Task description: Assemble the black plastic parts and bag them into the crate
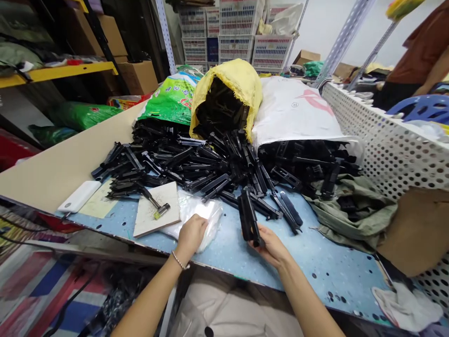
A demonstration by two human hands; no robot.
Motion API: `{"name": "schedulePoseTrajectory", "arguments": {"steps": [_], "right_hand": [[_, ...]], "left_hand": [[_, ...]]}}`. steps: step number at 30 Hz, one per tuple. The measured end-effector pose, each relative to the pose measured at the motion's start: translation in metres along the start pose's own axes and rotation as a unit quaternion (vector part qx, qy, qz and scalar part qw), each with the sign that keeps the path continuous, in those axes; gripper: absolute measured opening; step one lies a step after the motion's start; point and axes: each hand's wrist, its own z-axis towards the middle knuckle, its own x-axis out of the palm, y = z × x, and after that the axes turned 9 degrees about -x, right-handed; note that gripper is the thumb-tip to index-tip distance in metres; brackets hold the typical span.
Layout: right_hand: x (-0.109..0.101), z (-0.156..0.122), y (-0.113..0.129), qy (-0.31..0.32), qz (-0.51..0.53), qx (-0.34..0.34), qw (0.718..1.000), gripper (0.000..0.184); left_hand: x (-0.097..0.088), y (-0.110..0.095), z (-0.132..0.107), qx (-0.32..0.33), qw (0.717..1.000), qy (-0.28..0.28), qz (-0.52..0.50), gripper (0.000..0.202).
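Note:
My left hand (192,233) is closed at the edge of a clear plastic bag (212,215), which lies in a stack on the blue tabletop. With my right hand (269,245) I hold a long black plastic part (248,217) upright above the table; it may be more than one piece. Left of the bags, a small hammer (156,206) rests on a pale square board (149,222). A large heap of similar black parts (185,161) spreads behind both hands.
Black parts spill from a green bag (168,100), a yellow sack (252,84) and a white sack (294,107). A white power bank-like box (79,196) sits at left. Olive cloth (365,210) and a perforated white wall (396,150) bound the right. Another person (421,56) stands beyond.

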Motion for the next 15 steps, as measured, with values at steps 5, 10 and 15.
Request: {"name": "schedulePoseTrajectory", "arguments": {"steps": [5, 10, 15], "right_hand": [[0.024, 0.000, -0.008, 0.026, -0.003, 0.014, 1.000, 0.026], [0.026, -0.001, -0.015, 0.026, 0.020, 0.015, 0.999, 0.028], [0.030, 0.001, -0.017, 0.015, 0.036, 0.027, 0.999, 0.028]], "left_hand": [[-0.012, 0.006, 0.010, -0.001, 0.998, 0.028, -0.051, 0.022], [-0.011, 0.006, 0.006, -0.024, 0.993, -0.007, -0.116, 0.004], [-0.019, 0.017, 0.023, -0.079, 0.975, 0.046, -0.200, 0.016]]}}
